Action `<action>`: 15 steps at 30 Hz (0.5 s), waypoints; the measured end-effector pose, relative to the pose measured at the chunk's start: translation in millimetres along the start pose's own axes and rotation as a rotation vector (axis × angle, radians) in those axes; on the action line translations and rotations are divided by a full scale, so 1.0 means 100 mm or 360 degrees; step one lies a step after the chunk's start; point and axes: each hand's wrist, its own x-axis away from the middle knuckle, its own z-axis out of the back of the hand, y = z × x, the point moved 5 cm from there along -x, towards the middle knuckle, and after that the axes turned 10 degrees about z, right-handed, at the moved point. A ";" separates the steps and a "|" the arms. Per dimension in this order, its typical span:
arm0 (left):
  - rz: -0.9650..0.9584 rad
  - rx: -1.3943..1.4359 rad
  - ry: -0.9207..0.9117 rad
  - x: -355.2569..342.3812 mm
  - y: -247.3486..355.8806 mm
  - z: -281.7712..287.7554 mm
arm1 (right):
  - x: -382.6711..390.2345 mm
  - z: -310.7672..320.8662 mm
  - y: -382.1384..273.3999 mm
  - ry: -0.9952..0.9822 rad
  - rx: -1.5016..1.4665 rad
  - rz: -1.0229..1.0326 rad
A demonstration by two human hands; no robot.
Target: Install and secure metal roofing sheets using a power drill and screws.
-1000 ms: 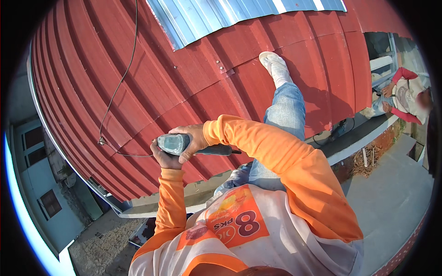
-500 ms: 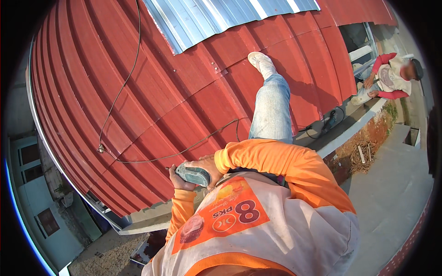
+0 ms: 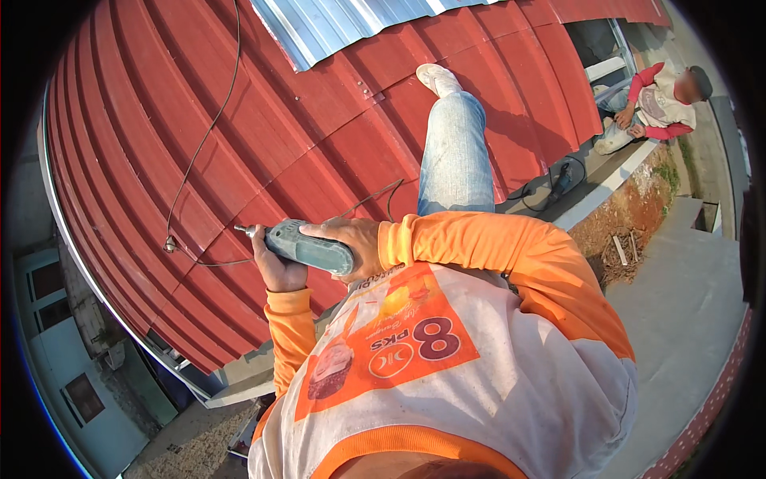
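Note:
Both my hands are on a dark green power drill (image 3: 317, 249), held in front of my chest above the red roof. Its metal tip (image 3: 242, 229) points left and away from me. My left hand (image 3: 281, 270) wraps the drill near its front end. My right hand (image 3: 359, 242) is closed on the body farther back, its thumb over the top. The drill's handle and trigger are hidden beneath the housing and my hands.
Red ribbed roofing (image 3: 231, 160) spreads ahead, with a silvery corrugated sheet (image 3: 343, 28) on it. A dark cable (image 3: 209, 132) crosses the ribs. Beyond my outstretched leg, another power tool (image 3: 561, 182) lies near the roof's right edge; a co-worker (image 3: 650, 108) sits there.
Both hands have lifted the drill forward, away from my shirt, and its metal tip is now plainly visible. The whole view has shifted slightly.

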 end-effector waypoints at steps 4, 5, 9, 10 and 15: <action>-0.0147 -0.0121 -0.0256 0.46 0.01 -0.32 | 0.04 0.15 -0.17 0.0199 -0.0364 0.0216; -0.0211 -0.0127 -0.0303 0.50 0.00 -0.29 | 0.02 0.18 -0.25 0.0126 -0.0627 0.0007; -0.0455 -0.0055 -0.0368 0.55 -0.09 -0.33 | -0.06 0.29 -0.44 0.0141 -0.0773 0.0179; -0.0450 -0.0068 -0.0386 0.56 -0.14 -0.38 | -0.09 0.32 -0.46 0.0158 -0.0761 0.0188; -0.0732 -0.0259 -0.0427 0.78 -0.19 -0.60 | -0.23 0.39 -0.68 0.0083 -0.0482 0.0373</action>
